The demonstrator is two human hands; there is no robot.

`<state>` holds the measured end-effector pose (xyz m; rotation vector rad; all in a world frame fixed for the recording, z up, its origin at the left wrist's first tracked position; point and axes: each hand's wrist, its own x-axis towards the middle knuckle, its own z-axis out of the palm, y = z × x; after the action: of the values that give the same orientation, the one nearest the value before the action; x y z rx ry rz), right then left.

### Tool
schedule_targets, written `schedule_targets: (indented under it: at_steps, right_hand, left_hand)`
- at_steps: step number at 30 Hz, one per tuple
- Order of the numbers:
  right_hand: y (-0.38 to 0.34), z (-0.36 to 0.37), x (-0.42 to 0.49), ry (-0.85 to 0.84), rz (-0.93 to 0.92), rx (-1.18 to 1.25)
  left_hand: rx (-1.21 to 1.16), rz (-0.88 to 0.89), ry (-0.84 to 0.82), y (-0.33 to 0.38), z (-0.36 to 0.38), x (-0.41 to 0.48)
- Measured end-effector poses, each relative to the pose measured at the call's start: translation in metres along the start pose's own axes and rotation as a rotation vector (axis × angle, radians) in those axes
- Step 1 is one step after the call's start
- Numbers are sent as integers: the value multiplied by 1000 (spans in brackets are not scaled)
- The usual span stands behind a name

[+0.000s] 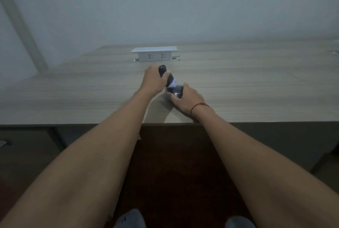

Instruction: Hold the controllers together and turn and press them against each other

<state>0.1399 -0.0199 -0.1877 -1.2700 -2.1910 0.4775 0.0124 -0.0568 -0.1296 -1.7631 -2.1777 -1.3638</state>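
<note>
Both hands are on a dark sock pair (169, 83) out on the wood-grain desk (73, 88), a bit in front of the white pop-up socket box (154, 54). Left hand (153, 81) has fingers curled round the far black end, lifted off the desk. Right hand (186, 99), red string (199, 106) on the wrist, pinches the near end w/ white lettering against the surface. Something pale shows btwn the two. Imo if the left yanks too hard, the near end could slip out from the right's pinch, bc that grip looks light.
</note>
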Motion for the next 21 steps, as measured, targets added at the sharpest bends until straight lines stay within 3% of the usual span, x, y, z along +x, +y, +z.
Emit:
schedule_targets:
  at_steps: [3, 7, 11, 18, 21]
  right_hand:
    - [0, -1, 1, 22, 15, 40]
    - [1, -3, -1, 35, 7, 114]
    - [0, -4, -3, 27, 17, 157]
    - [1, -4, 1, 38, -12, 104]
    - [4, -6, 4, 33, -40, 162]
  left_hand:
    - [94, 36, -36, 1, -11, 9]
    - [20, 83, -64, 5, -13, 5]
    - [163, -36, -170, -6, -13, 3]
    - [-86, -25, 67, -7, -7, -7]
    - [-4, -83, 74, -18, 2, -14]
